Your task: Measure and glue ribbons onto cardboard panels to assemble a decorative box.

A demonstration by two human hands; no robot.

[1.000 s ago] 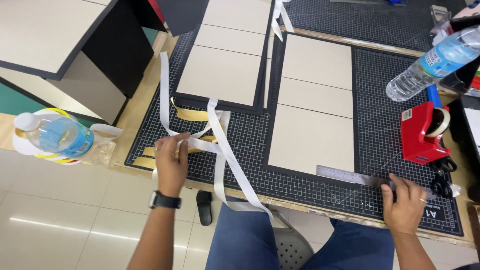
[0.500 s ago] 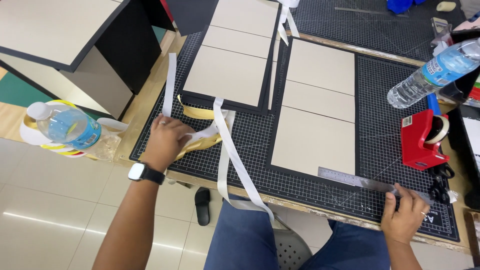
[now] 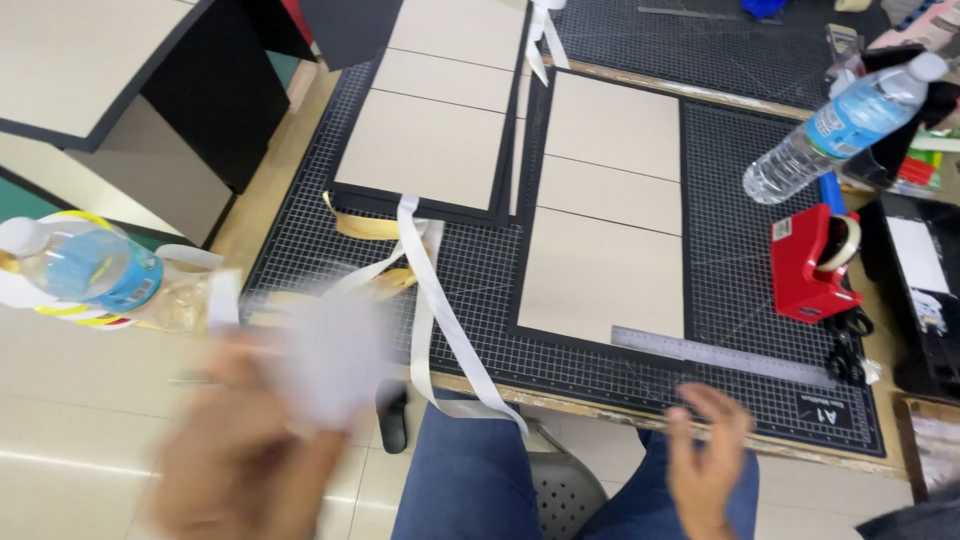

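My left hand [image 3: 240,455] is a motion blur at the lower left, off the table's front edge, closed on a bunch of white paper strips [image 3: 330,365]. One long white strip [image 3: 450,330] still trails across the black cutting mat [image 3: 750,200] and hangs over its edge. Yellowish backing strips [image 3: 365,228] lie near it. My right hand [image 3: 705,470] hovers with fingers apart just below the mat's front edge, holding nothing. A steel ruler [image 3: 720,355] lies on the mat just above that hand. Beige board panels [image 3: 610,190] with black borders cover the mat's middle.
At the right stand a red tape dispenser [image 3: 805,265] with black scissors [image 3: 850,350] beside it, and a water bottle [image 3: 840,125] lies there on its side. Another bottle [image 3: 85,265] sits at the left edge. A black and beige cabinet [image 3: 100,80] fills the upper left.
My left hand has pulled back off the mat toward me, taking a bunch of white strips along. My right hand has lifted off the ruler's end and drawn back over my lap.
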